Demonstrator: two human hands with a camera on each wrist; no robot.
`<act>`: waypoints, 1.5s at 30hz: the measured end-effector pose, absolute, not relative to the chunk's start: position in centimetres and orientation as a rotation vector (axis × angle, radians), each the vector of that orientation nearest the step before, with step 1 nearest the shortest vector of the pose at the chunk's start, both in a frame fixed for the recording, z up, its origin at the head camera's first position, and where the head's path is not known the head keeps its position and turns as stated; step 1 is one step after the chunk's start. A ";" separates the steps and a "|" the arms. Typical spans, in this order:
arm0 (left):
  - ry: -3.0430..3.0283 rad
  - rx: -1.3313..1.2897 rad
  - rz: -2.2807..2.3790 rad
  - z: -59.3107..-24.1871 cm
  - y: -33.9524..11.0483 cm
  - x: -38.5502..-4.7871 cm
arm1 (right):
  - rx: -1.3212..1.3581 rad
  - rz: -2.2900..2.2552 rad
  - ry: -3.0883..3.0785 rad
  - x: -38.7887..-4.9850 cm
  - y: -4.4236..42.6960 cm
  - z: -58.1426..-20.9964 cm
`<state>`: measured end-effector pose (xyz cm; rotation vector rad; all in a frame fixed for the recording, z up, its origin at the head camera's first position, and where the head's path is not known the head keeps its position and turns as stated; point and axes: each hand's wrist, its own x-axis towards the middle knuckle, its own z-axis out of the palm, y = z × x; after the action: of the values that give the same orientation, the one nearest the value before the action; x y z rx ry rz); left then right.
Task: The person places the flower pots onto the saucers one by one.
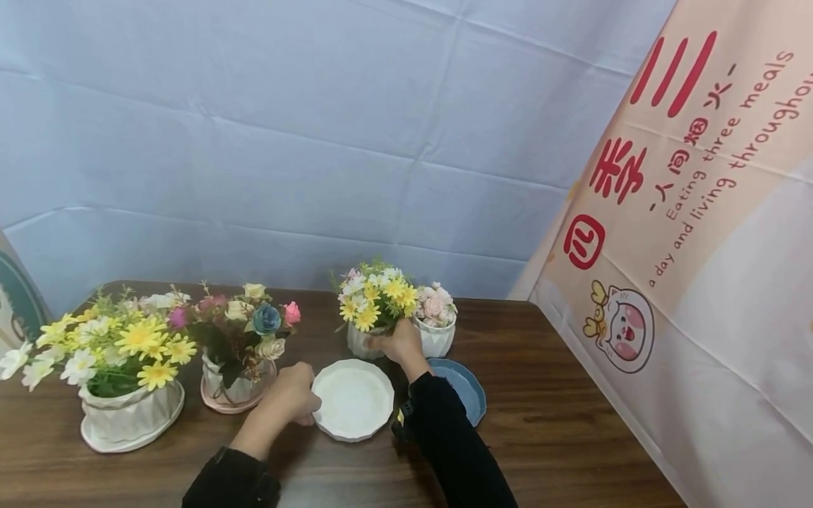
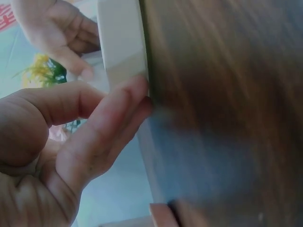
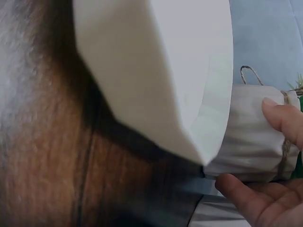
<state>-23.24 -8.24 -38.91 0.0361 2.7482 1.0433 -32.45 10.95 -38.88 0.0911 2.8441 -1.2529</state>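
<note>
A round white saucer (image 1: 353, 400) with a faceted rim lies in front of the flower pots, its left rim between the thumb and fingers of my left hand (image 1: 288, 395). The left wrist view shows the left hand (image 2: 80, 142) pinching the saucer's edge (image 2: 123, 42). Behind the saucer, my right hand (image 1: 403, 346) grips a white pot (image 1: 360, 343) of yellow and white flowers. In the right wrist view the right hand's thumb (image 3: 284, 120) and fingers lie on opposite sides of that white pot (image 3: 251, 135), which has twine round it.
A blue saucer (image 1: 466, 391) lies partly under the right sleeve. A white pot (image 1: 436, 339) of pink flowers stands beside the gripped one. Two potted arrangements stand at the left, one on a white saucer (image 1: 101, 443), one on a pink saucer (image 1: 219, 406). Cloth hangs behind the table.
</note>
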 end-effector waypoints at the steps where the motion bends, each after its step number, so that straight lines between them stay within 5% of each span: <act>1: 2.753 0.039 1.051 -38.8 -8.4 -23.2 | 0.088 -1.251 2.846 -32.5 10.9 -38.8; 45: 3.007 -0.200 0.997 -39.4 -10.6 -24.6 | 0.128 -1.142 2.897 -32.9 10.2 -38.7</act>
<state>-24.61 -10.59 -39.40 -0.2000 3.0073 0.9970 -32.95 10.25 -38.67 0.1280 2.8969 -1.1417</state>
